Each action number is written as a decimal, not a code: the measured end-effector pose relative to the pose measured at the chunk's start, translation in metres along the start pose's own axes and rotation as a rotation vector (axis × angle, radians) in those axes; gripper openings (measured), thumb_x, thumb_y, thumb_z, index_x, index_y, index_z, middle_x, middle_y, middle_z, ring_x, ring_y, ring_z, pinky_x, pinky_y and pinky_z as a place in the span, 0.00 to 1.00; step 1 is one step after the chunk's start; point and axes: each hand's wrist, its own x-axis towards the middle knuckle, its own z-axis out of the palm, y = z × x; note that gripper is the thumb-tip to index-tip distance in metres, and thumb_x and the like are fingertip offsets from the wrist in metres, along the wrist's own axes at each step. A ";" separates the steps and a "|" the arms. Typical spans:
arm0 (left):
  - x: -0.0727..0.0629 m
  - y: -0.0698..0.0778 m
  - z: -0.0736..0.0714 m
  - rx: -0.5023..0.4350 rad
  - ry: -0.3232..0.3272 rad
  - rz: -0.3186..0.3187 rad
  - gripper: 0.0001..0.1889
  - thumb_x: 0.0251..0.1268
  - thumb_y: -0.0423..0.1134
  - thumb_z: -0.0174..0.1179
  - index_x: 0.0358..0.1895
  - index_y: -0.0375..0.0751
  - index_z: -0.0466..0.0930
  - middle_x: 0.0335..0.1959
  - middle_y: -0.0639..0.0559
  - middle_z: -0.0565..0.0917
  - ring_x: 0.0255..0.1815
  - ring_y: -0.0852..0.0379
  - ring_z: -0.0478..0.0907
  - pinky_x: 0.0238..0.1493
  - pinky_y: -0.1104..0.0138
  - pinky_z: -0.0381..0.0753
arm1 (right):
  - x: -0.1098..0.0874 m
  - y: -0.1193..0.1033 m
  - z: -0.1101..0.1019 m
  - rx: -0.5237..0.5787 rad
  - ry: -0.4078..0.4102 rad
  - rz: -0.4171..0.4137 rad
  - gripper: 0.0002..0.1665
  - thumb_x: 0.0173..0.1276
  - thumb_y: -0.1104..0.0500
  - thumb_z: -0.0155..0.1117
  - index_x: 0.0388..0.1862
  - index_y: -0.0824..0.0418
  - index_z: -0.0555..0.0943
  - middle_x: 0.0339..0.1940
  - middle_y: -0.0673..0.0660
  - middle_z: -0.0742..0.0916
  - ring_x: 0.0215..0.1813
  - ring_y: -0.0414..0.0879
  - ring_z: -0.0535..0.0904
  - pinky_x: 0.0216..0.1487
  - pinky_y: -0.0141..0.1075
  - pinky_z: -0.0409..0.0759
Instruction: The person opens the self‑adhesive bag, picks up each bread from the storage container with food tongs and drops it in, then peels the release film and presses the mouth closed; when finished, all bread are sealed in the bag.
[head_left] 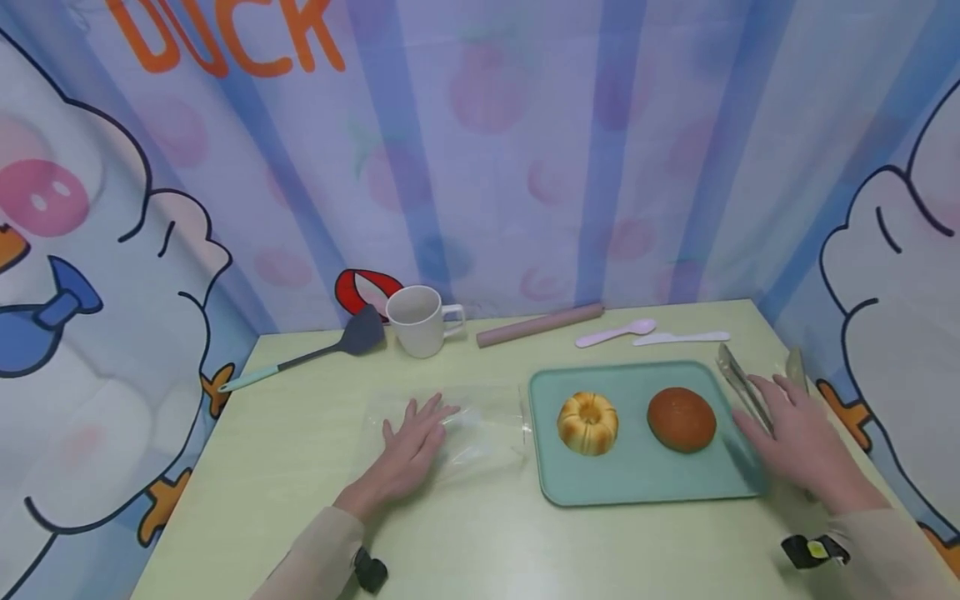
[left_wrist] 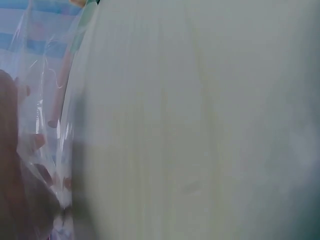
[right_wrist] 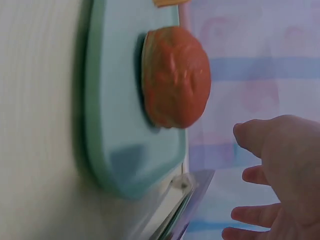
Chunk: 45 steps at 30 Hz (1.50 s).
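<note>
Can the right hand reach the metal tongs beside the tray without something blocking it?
Probably yes. The right hand hangs open, right by the tongs, which lie at the tray's right edge; nothing lies between them.

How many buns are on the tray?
2. The yellow ring-shaped bun sits on the left of the green tray, and the round brown bun sits on the right, near the right hand.

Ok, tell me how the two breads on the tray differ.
The ring-shaped cake is pale yellow and fluted with a central hole; the round bun is dark reddish-brown, smooth and domed. The cake sits left, the bun right, nearer the right hand. Both rest apart on the teal tray.
</note>
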 end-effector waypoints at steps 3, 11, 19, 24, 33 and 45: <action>0.002 0.000 0.000 0.013 0.014 0.010 0.26 0.89 0.54 0.34 0.78 0.58 0.69 0.86 0.45 0.57 0.86 0.28 0.38 0.70 0.21 0.25 | -0.004 0.016 0.000 -0.022 -0.011 0.022 0.41 0.82 0.45 0.57 0.74 0.77 0.64 0.69 0.88 0.66 0.69 0.86 0.59 0.60 0.80 0.61; 0.006 0.000 0.000 0.023 0.022 0.015 0.23 0.89 0.53 0.37 0.75 0.57 0.73 0.84 0.45 0.62 0.85 0.28 0.45 0.72 0.23 0.24 | -0.014 0.034 -0.001 -0.030 -0.043 0.068 0.45 0.80 0.45 0.60 0.75 0.81 0.61 0.67 0.91 0.64 0.64 0.87 0.60 0.57 0.80 0.61; 0.003 0.001 -0.001 0.033 0.038 0.001 0.24 0.88 0.52 0.36 0.73 0.53 0.74 0.83 0.44 0.63 0.84 0.28 0.47 0.72 0.23 0.24 | -0.014 0.038 0.001 -0.017 -0.089 0.122 0.52 0.80 0.44 0.60 0.78 0.83 0.51 0.68 0.93 0.60 0.65 0.89 0.56 0.56 0.82 0.61; -0.001 0.001 -0.001 0.018 0.026 -0.022 0.26 0.89 0.53 0.34 0.74 0.52 0.74 0.84 0.43 0.62 0.85 0.29 0.45 0.72 0.24 0.22 | -0.011 0.041 0.004 -0.025 -0.101 0.164 0.55 0.75 0.49 0.67 0.76 0.86 0.48 0.62 0.95 0.63 0.61 0.88 0.62 0.53 0.78 0.68; -0.004 0.003 0.001 0.003 0.019 -0.044 0.26 0.89 0.54 0.33 0.74 0.50 0.74 0.84 0.43 0.62 0.85 0.29 0.44 0.72 0.25 0.21 | -0.009 0.050 0.003 -0.025 -0.148 0.278 0.42 0.69 0.50 0.69 0.50 0.89 0.61 0.34 0.80 0.75 0.34 0.68 0.78 0.31 0.57 0.79; -0.003 0.001 0.002 0.007 0.030 -0.038 0.25 0.89 0.52 0.35 0.73 0.51 0.74 0.83 0.43 0.63 0.85 0.29 0.45 0.72 0.24 0.22 | -0.015 0.049 0.007 -0.030 -0.126 0.284 0.41 0.81 0.51 0.56 0.60 0.90 0.53 0.45 0.92 0.67 0.41 0.84 0.74 0.37 0.67 0.76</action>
